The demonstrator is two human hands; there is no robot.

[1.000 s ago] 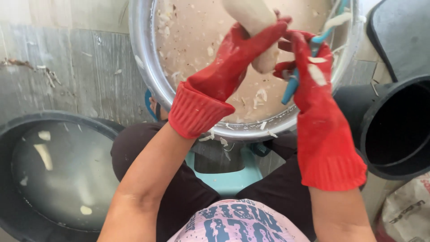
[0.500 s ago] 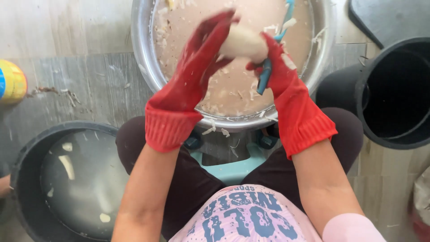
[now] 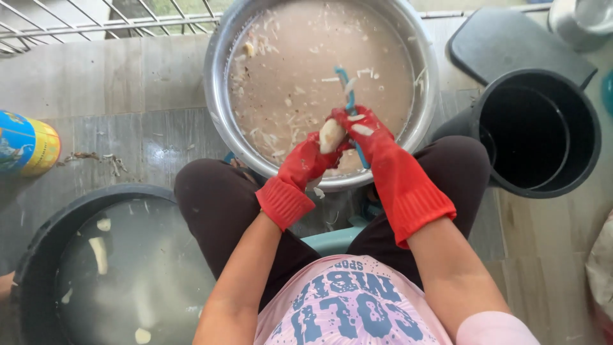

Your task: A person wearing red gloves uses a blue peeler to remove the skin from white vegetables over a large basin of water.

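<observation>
Head view, looking straight down over the person's lap. Left hand, red glove: closed around a pale peeled root, held over the near rim of the metal basin. Right hand, red glove: closed on a blue peeler, whose blade end points toward 12 o'clock and whose handle touches the root. Basin: at 12 o'clock, wide, filled with murky water and floating peelings; its near rim sits just above the knees. Black tub: at 8 o'clock, water and pale pieces inside, rim close to the left knee. Black bucket: at 3 o'clock, just beside the right knee, near the basin. Dark lid: at 1 o'clock. Colourful can: at 9 o'clock, bare tile between it and the basin.
</observation>
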